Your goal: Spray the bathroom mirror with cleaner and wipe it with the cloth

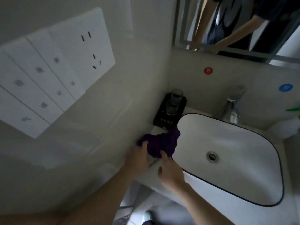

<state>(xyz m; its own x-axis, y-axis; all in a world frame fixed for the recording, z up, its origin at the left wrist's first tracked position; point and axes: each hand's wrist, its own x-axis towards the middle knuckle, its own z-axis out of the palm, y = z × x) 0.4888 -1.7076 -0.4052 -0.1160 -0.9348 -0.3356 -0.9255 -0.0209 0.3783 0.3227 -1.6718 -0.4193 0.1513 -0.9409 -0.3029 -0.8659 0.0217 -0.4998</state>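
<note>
A crumpled dark purple cloth [164, 142] lies on the white counter at the sink's left rim, partly draped over the basin edge. My left hand [139, 158] grips the cloth's left end, fingers curled into it. The fingertips of my right hand [170, 171] pinch its near edge. The mirror [235, 25] hangs on the wall at the upper right and reflects a person's arms. A white bottle with a green part [290, 124] shows at the far right edge, blurred.
The white basin [227, 143] with a drain fills the right. A chrome faucet [232, 111] stands behind it. A black tray [168, 111] with two glasses sits in the corner. Switch and socket panels [53, 69] cover the left wall. Red and blue stickers mark the backsplash.
</note>
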